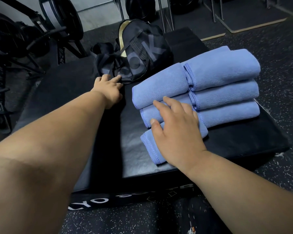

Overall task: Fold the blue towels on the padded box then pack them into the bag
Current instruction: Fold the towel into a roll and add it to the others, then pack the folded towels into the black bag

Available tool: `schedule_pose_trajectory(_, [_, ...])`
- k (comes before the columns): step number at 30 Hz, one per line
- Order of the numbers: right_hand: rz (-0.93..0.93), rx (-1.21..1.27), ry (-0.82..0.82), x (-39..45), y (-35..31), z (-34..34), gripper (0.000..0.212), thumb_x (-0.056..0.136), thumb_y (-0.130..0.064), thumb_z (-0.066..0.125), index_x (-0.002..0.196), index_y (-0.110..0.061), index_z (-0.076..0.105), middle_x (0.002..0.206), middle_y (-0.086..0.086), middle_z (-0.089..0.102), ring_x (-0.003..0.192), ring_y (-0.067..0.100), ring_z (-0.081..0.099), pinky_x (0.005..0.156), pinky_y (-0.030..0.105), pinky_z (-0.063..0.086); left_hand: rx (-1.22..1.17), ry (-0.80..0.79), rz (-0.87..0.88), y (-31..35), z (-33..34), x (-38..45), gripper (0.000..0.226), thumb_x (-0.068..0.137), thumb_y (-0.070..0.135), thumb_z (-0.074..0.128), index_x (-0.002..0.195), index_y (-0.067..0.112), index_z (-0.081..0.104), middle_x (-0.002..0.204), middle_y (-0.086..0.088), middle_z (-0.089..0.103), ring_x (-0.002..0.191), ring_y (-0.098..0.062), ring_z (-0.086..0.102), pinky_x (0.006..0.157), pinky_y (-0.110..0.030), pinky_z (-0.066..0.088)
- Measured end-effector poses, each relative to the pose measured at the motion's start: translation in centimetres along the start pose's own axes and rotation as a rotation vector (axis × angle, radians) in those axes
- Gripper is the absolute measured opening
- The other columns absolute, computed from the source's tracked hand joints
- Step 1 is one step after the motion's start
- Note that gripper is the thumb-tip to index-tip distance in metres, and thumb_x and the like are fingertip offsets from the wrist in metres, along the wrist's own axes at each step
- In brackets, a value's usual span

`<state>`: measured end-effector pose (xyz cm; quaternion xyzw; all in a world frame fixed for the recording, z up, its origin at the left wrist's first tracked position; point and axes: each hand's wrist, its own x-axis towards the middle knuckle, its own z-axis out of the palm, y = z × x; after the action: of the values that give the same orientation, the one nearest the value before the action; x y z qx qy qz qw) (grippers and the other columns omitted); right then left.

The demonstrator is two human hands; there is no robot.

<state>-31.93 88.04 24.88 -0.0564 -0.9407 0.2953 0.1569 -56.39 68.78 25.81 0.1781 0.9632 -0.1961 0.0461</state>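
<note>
Lying folded in two rows on the padded box (227, 146), the blue towels (218, 81) look soft, light and floppy, best lifted by pinching a thick folded edge. The right hand (174, 130) rests flat, grip released, on the nearest towels, while the left hand (108, 88) reaches the black bag (139, 53); its grip cannot be told

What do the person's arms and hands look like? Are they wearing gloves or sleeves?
No gloves and no sleeves show. Both forearms are bare right up to the picture's edge. The left hand and right hand are bare too, with no rings, watch or bracelet visible. A short fingernail shows on the right thumb.
</note>
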Motion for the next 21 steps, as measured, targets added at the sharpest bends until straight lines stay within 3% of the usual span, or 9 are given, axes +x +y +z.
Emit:
schedule_pose_trajectory(5, [-0.015,0.003,0.005,-0.1,-0.3,0.4,0.054,0.094,-0.045,0.049,0.145,-0.029,0.060,0.155,0.001,0.051,0.133,0.028,0.047,0.108,0.046,0.035,0.041,-0.054,-0.035,0.0,-0.1,-0.2,0.054,0.103,0.047,0.042,0.152,0.026,0.049,0.168,0.008,0.030,0.143,-0.032,0.029,0.111,-0.046,0.028])
schedule_pose_trajectory(9, [-0.017,0.009,-0.002,0.0,-0.9,0.5,0.054,0.094,-0.044,0.048,0.143,-0.028,0.060,0.154,0.001,0.051,0.133,0.029,0.046,0.107,0.046,0.035,-0.005,-0.070,-0.113,-1.2,0.6,-3.0,0.051,0.105,0.049,0.039,0.147,0.024,0.055,0.165,0.007,0.035,0.142,-0.032,0.033,0.109,-0.046,0.031])
schedule_pose_trajectory(18, [-0.057,0.008,-0.067,-1.0,-2.5,0.4,0.051,0.096,-0.044,0.052,0.142,-0.024,0.059,0.152,0.005,0.051,0.133,0.033,0.046,0.107,0.049,0.037,-0.101,-0.089,-0.250,-3.5,3.1,-17.3,0.049,0.102,0.046,0.039,0.141,0.027,0.061,0.161,0.004,0.043,0.137,-0.033,0.039,0.107,-0.044,0.035])
schedule_pose_trajectory(21, [-0.091,0.004,-0.094,-1.7,-3.5,0.2,0.049,0.101,-0.043,0.055,0.147,-0.028,0.055,0.156,0.003,0.047,0.137,0.030,0.042,0.111,0.047,0.033,-0.094,-0.045,-0.203,-1.3,3.6,-23.2,0.064,0.092,0.052,0.028,0.136,0.024,0.065,0.152,0.005,0.052,0.128,-0.033,0.046,0.101,-0.045,0.038])
